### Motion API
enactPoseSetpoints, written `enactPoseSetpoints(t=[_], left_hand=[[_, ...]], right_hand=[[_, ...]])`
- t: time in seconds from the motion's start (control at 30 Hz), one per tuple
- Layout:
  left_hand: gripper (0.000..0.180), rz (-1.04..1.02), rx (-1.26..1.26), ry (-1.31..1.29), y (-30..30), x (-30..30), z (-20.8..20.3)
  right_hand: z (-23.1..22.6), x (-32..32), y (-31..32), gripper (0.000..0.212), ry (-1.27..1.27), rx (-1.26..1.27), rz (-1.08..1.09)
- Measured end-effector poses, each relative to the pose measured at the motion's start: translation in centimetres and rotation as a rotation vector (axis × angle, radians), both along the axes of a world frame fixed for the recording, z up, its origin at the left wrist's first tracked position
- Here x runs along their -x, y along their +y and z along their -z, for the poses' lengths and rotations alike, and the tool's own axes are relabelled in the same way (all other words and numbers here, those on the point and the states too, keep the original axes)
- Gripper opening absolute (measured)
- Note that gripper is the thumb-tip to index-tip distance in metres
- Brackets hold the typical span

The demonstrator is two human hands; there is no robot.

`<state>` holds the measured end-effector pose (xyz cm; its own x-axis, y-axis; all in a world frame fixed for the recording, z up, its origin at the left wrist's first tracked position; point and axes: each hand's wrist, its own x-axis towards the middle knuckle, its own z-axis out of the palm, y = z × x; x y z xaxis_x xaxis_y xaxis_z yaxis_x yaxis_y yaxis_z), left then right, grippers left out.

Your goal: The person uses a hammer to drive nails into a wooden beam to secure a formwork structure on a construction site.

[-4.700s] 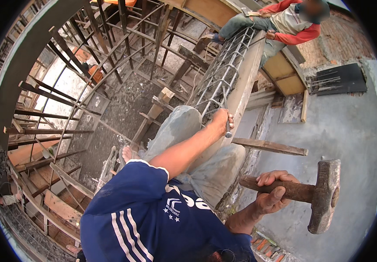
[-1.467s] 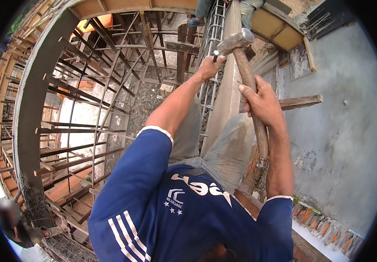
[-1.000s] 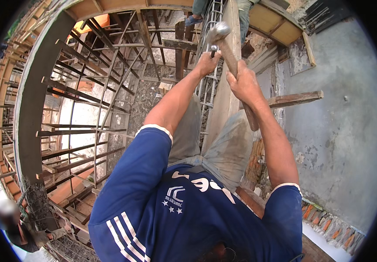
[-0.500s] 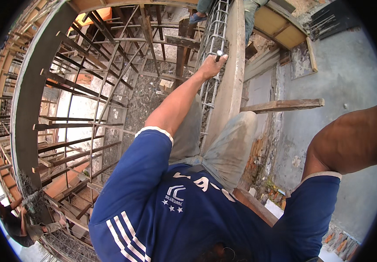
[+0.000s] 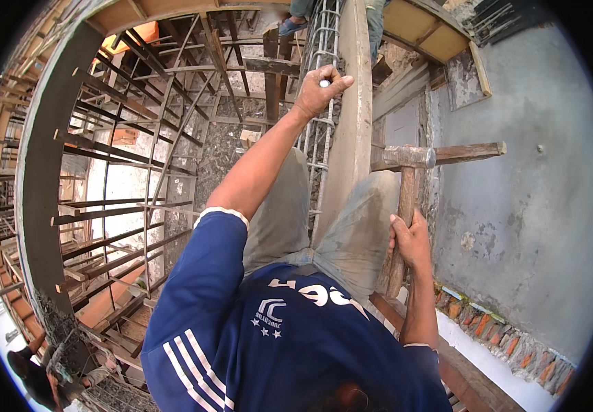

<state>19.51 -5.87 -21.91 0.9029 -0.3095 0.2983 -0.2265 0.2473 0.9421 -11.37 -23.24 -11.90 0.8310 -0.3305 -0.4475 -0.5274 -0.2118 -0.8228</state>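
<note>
Half a second back I had the right arm swung out at 3 o'clock with its hand cut off by the rim; now the right hand (image 5: 410, 240) is fully on my feed between 3 and 4 o'clock, fingers wrapped round the handle of the hammer (image 5: 409, 157). Its head sits at 2 o'clock, beyond the right knee (image 5: 379, 184), overlapping a timber (image 5: 475, 152); I can't tell if they touch. Just past 12 o'clock, the left hand (image 5: 320, 89) stays closed round a metal rod (image 5: 324, 83), bright end showing, lower end hidden, over the rebar cage (image 5: 319, 166). Hammer and rod are well apart, so I judge this a pause or wind-up between blows.
</note>
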Motion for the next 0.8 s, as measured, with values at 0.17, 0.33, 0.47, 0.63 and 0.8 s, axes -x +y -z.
enactPoseSetpoints(t=[0.17, 0.33, 0.47, 0.63, 0.8], left_hand=[[0.051, -0.327, -0.070, 0.011, -4.3, -4.9, 1.5], [0.051, -0.461, -0.321, 0.058, -9.6, -12.8, 0.8], [0.050, -0.425, -0.270, -0.003, -11.0, -15.8, 2.3], [0.051, 0.145, -0.358, 0.051, -6.9, -5.8, 0.7], [0.055, -0.232, -0.346, -0.024, -2.6, -0.7, 3.4]], right_hand=[[6.4, 5.2, 1.8, 0.014, 0.237, -0.178, 0.127], [8.2, 2.7, 1.5, 0.016, 0.209, -0.262, 0.161], [8.0, 1.9, 1.7, 0.017, 0.233, -0.295, 0.169], [7.5, 2.5, 1.0, 0.016, 0.230, -0.310, 0.202], [6.9, 2.7, 1.3, 0.014, 0.083, -0.204, 0.107]])
